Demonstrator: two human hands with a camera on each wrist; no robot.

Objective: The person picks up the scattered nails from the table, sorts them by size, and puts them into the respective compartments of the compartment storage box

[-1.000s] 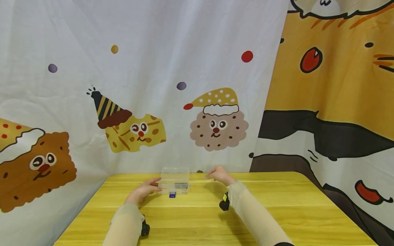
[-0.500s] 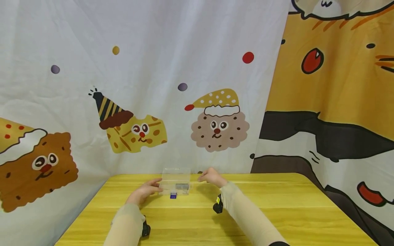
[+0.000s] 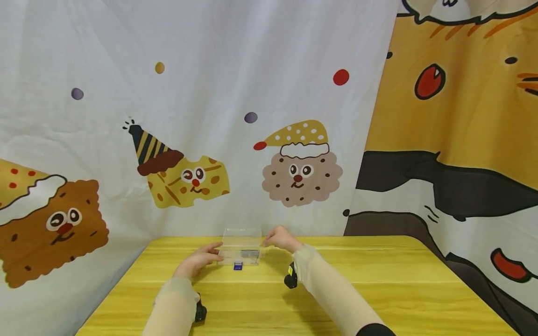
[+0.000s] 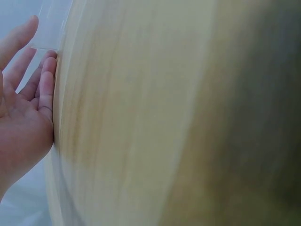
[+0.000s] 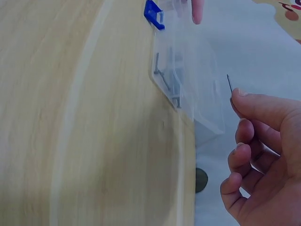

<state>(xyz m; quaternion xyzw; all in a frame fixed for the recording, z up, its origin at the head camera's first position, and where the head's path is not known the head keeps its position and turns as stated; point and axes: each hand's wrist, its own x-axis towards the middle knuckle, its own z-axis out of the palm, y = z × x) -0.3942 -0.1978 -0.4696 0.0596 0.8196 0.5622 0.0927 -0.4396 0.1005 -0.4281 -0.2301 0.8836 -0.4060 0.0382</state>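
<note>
A clear plastic box (image 3: 229,256) stands at the far part of the table, its transparent lid (image 3: 242,237) raised at the back. On its front is a blue latch (image 5: 151,14). Several grey nails (image 5: 161,77) lie inside toward the right end. My right hand (image 3: 283,239) pinches a thin nail (image 5: 229,82) between thumb and forefinger, pointed end outward, beside the right end of the box. The other fingers of that hand curl loosely. At the box's left side, my left hand (image 4: 26,106) rests with fingers extended, fingertips right at the wall.
The wooden table (image 3: 269,298) ends just behind the box, where a white cartoon-print curtain (image 3: 235,93) hangs. Each wrist carries a black camera, one of them the right wrist camera (image 3: 291,276).
My right hand has moved left with the nail, from apart on the right to close beside the box. The left hand has stayed at the box's left side.
</note>
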